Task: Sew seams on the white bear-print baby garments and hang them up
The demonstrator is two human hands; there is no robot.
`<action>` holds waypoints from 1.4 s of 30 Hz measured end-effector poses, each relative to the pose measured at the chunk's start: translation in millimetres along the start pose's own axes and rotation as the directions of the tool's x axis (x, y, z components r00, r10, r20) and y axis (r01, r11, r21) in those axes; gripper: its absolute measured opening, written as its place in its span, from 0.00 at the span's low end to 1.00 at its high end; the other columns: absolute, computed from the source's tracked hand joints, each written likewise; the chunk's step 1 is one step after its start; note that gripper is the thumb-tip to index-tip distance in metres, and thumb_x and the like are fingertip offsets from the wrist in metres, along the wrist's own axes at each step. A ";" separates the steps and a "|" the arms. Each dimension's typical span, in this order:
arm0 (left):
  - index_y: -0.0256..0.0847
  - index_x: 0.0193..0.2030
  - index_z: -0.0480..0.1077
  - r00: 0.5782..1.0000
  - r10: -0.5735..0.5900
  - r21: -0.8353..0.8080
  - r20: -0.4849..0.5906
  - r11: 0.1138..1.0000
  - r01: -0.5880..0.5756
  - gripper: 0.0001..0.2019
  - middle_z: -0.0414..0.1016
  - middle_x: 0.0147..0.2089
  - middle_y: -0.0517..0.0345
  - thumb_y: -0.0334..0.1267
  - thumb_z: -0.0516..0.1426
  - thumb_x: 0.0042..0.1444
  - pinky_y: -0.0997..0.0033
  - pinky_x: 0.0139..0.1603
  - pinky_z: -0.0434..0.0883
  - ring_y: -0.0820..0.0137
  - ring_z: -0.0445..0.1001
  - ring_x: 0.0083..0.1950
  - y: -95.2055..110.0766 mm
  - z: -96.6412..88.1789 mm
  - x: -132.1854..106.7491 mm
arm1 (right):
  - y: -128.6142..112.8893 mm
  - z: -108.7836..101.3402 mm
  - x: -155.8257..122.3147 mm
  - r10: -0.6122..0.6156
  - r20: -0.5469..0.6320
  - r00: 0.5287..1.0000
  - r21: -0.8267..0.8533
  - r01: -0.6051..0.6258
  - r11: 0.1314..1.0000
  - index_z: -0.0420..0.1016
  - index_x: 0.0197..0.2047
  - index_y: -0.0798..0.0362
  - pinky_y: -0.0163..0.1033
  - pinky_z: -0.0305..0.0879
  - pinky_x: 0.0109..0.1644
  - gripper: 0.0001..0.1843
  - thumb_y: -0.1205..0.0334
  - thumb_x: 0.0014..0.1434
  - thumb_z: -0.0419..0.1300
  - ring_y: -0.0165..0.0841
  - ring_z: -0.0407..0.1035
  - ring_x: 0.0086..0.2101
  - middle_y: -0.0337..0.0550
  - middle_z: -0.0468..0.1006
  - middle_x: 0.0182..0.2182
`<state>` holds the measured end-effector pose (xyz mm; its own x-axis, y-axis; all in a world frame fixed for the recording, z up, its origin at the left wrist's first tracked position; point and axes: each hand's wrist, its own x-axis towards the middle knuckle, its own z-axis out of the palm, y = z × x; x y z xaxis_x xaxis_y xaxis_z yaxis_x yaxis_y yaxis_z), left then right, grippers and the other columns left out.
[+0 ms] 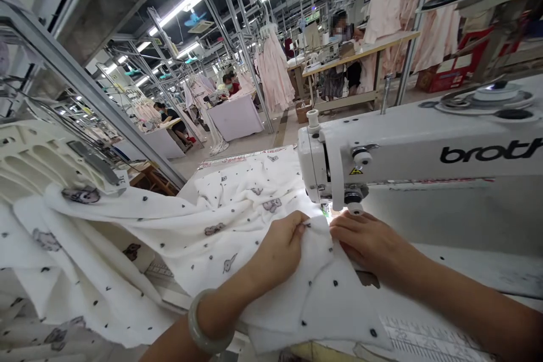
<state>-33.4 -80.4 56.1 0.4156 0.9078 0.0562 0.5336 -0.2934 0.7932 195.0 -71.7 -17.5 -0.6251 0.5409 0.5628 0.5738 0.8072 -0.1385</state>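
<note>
White fabric (250,220) printed with small dark dots and grey animal figures spreads over the sewing table and hangs off to the left. My left hand (278,249), a pale bangle (199,322) on its wrist, pinches an edge of this fabric just left of the needle area. Beside the presser foot, my right hand (367,240) lies with its fingers close together on the cloth's edge; the fingertips are partly hidden under the machine head. The white sewing machine (407,141) stands over the right hand, its lamp lighting the needle area.
A white plastic hanger-like clamp (46,153) with a size tag holds cloth at the left. A metal post (93,90) slants behind it. Ruler markings (416,334) run along the table's front right. Behind are co-workers at tables and pink garments (274,70) on racks.
</note>
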 end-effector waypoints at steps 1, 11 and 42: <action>0.43 0.40 0.68 1.000 0.014 -0.003 -0.007 1.000 -0.014 0.10 0.75 0.38 0.58 0.33 0.47 0.68 0.67 0.43 0.69 0.65 0.73 0.41 -0.4 5.7 1.4 | -0.2 -0.7 0.9 -0.034 0.001 0.999 -0.012 0.034 0.999 0.72 0.40 0.52 0.45 0.67 0.45 0.11 0.74 0.70 0.51 0.39 0.71 0.37 0.45 0.78 0.37; 0.43 0.41 0.64 0.965 0.260 0.324 0.038 0.910 -0.258 0.17 0.72 0.37 0.56 0.53 0.60 0.60 0.61 0.42 0.70 0.62 0.72 0.38 -44.7 26.4 16.1 | 12.0 -11.0 -8.0 -0.247 0.107 0.963 0.001 0.249 0.969 0.76 0.47 0.56 0.50 0.67 0.53 0.13 0.75 0.70 0.52 0.41 0.70 0.42 0.47 0.79 0.40; 0.38 0.49 0.73 0.705 0.700 0.743 0.113 0.411 -0.528 0.13 0.77 0.39 0.51 0.24 0.52 0.63 0.63 0.40 0.71 0.63 0.74 0.37 -44.0 42.5 -1.0 | 6.3 -33.1 -9.3 -0.049 0.284 0.957 0.207 -0.011 0.978 0.67 0.31 0.50 0.43 0.55 0.37 0.17 0.66 0.74 0.51 0.36 0.65 0.30 0.38 0.72 0.26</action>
<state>-26.0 -81.2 -4.7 0.7500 0.4003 0.5266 0.5471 -0.8229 -0.1537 222.0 -79.5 3.4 -0.7772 0.5453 0.3139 0.4589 0.8326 -0.3101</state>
